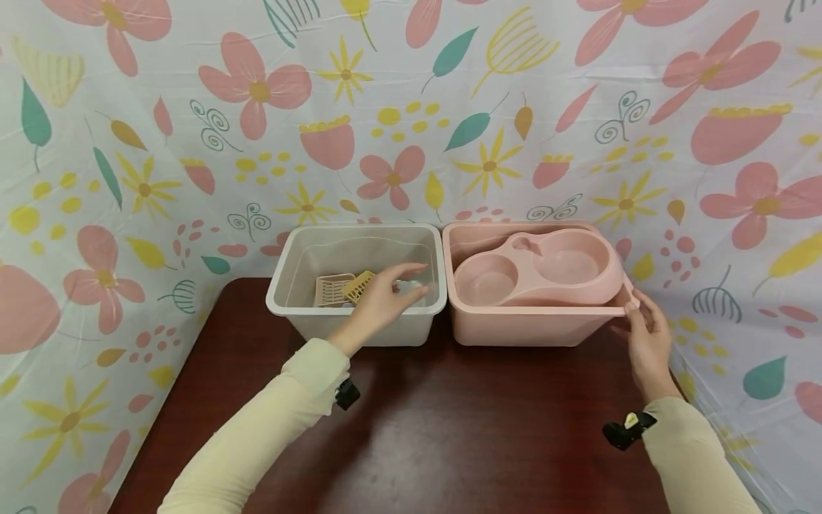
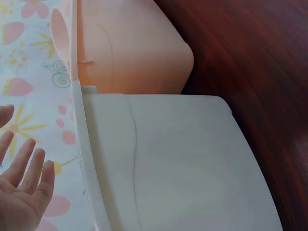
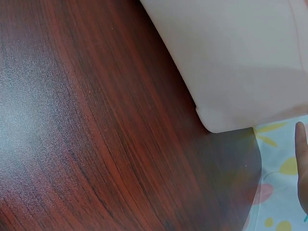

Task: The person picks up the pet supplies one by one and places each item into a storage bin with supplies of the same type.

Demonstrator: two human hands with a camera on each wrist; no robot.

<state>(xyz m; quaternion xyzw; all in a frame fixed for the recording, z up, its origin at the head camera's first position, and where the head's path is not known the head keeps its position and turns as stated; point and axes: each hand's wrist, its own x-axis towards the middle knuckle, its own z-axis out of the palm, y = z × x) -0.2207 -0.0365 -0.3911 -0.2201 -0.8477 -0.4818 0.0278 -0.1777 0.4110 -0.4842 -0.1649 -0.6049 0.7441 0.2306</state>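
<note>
My left hand (image 1: 383,296) hangs over the front of a grey plastic bin (image 1: 359,312), its thumb and fingers spread apart with nothing between them. A clear item (image 1: 407,287), partly hidden, lies in the bin beneath this hand. Beside it are a beige slotted scoop (image 1: 332,290) and a yellow slotted piece (image 1: 357,285). In the left wrist view, the fingers (image 2: 30,166) stand apart above the bin's rim. My right hand (image 1: 648,343) holds the front right corner of a pink bin (image 1: 520,327). A pink double bowl (image 1: 526,275) sits tilted inside that bin.
Both bins stand side by side at the back of a dark red-brown wooden table (image 1: 462,428). A white cloth (image 1: 385,93) with flowers and leaves hangs behind them and along the sides.
</note>
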